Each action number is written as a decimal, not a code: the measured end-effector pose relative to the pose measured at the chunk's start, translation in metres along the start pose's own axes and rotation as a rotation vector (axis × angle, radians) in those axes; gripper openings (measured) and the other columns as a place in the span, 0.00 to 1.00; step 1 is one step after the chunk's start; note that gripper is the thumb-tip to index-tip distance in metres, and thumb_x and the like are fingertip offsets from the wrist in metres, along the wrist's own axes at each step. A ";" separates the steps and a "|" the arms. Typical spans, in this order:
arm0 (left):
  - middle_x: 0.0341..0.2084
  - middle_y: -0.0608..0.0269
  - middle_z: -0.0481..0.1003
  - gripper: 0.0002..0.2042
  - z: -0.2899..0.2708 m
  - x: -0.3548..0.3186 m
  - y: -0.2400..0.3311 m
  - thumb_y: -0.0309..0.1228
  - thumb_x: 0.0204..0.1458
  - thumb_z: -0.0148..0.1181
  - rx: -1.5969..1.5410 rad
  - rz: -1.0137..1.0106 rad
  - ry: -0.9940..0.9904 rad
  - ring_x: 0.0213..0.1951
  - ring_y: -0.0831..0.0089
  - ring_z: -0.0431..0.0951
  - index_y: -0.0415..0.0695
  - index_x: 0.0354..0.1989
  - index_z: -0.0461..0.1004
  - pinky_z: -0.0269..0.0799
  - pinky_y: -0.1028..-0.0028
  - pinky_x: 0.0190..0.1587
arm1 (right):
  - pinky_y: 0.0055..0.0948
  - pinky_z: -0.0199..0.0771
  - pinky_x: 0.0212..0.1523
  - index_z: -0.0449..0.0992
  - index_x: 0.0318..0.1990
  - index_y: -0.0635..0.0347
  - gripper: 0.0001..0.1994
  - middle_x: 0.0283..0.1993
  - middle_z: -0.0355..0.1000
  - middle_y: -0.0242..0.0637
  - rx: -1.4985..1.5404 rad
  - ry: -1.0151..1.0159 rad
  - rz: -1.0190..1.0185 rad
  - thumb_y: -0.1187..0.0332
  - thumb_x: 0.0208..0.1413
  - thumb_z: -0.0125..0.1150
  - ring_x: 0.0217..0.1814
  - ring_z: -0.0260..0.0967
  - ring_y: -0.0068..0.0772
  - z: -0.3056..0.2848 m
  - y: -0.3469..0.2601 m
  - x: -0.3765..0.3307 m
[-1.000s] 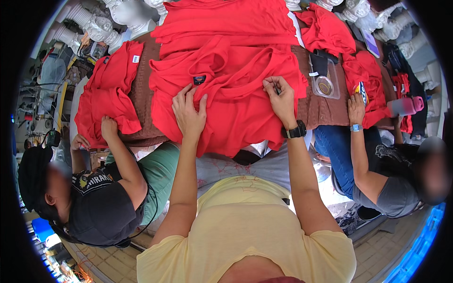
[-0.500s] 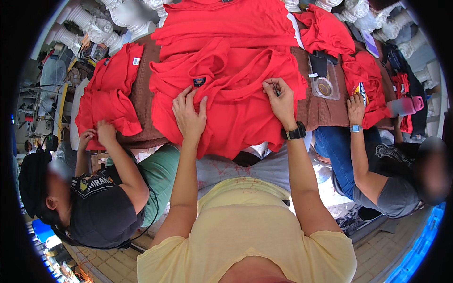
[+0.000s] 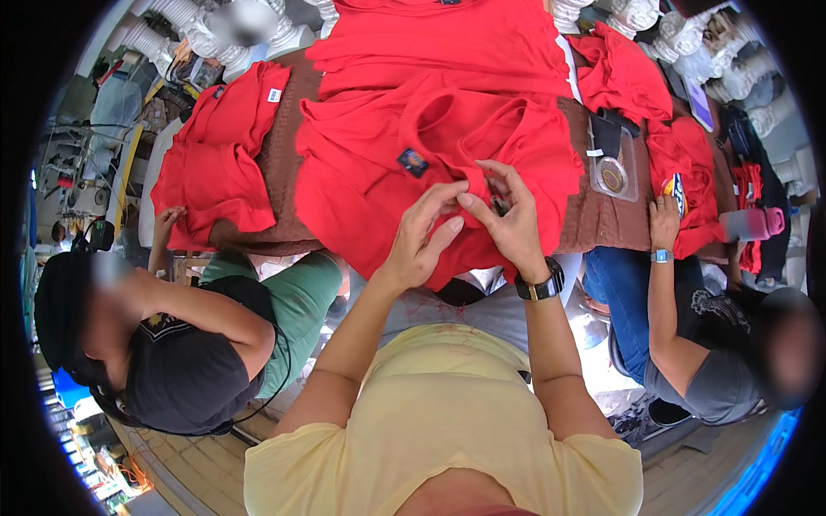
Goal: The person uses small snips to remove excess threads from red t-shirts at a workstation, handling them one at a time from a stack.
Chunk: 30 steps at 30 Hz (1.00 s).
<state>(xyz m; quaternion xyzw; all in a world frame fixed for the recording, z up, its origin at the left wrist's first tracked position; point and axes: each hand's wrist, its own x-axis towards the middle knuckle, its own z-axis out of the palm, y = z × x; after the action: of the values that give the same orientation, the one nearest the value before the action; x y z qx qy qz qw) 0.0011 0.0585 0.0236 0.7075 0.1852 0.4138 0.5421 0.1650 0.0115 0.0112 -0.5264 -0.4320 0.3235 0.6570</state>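
Observation:
A red shirt [image 3: 361, 185] lies spread before me, its neckline twisted and a dark neck label [image 3: 412, 162] facing up. At the lower edge of the neckline, my left hand [image 3: 423, 236] reaches in with curved fingers, thumb held apart from them. Its fingertips come close to my right thumb and touch the red cloth. My right hand [image 3: 516, 228] is curled round a small dark metal tool [image 3: 500, 206], mostly covered by the fingers, so its kind is unclear. The wrist of that hand wears a black watch.
More red garments [image 3: 447, 43] lie beyond on the brown tablecloth [image 3: 280, 146]. A clear plastic box [image 3: 613, 176] stands to the right, near a pink bottle [image 3: 753, 224]. One co-worker [image 3: 189, 344] sits at left, another [image 3: 688, 318] at right with a hand on red cloth. White busts [image 3: 189, 43] line the back.
My left hand has left its flat place by the label and moved right, close to my right hand, which has lowered slightly. The shirt's neckline has shifted. The left co-worker has raised an arm toward the head.

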 end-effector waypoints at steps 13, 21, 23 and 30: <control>0.31 0.61 0.75 0.14 -0.129 0.099 -0.066 0.31 0.52 0.70 0.967 -0.024 0.296 0.45 0.66 0.72 0.40 0.44 0.79 0.68 0.71 0.52 | 0.16 0.59 0.31 0.78 0.42 0.61 0.13 0.34 0.71 0.21 -0.165 0.141 -0.023 0.69 0.53 0.75 0.32 0.59 0.10 -0.036 -0.012 0.005; 0.38 0.57 0.80 0.20 -0.090 0.038 -0.011 0.36 0.52 0.73 0.713 -0.235 -0.140 0.43 0.67 0.78 0.37 0.48 0.76 0.72 0.67 0.53 | 0.30 0.72 0.47 0.79 0.43 0.65 0.10 0.41 0.76 0.39 -0.586 0.387 -0.148 0.71 0.55 0.71 0.44 0.74 0.34 -0.104 0.011 0.010; 0.37 0.58 0.80 0.21 -0.080 0.037 -0.018 0.36 0.54 0.71 0.743 -0.229 -0.048 0.43 0.68 0.79 0.36 0.51 0.76 0.72 0.68 0.52 | 0.37 0.73 0.48 0.79 0.43 0.65 0.10 0.45 0.76 0.46 -0.773 0.430 -0.307 0.73 0.54 0.69 0.46 0.74 0.47 -0.093 0.003 0.009; 0.38 0.54 0.79 0.16 -0.045 0.038 -0.005 0.29 0.56 0.66 0.418 -0.027 0.079 0.44 0.63 0.75 0.36 0.51 0.78 0.69 0.68 0.51 | 0.28 0.72 0.33 0.77 0.48 0.64 0.13 0.40 0.79 0.39 -0.283 0.186 -0.103 0.68 0.60 0.68 0.36 0.75 0.28 -0.018 -0.019 0.003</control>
<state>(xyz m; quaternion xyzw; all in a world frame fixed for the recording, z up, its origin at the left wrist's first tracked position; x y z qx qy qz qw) -0.0111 0.1143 0.0367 0.7852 0.2979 0.3865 0.3813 0.1816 0.0024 0.0287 -0.6185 -0.4367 0.1754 0.6293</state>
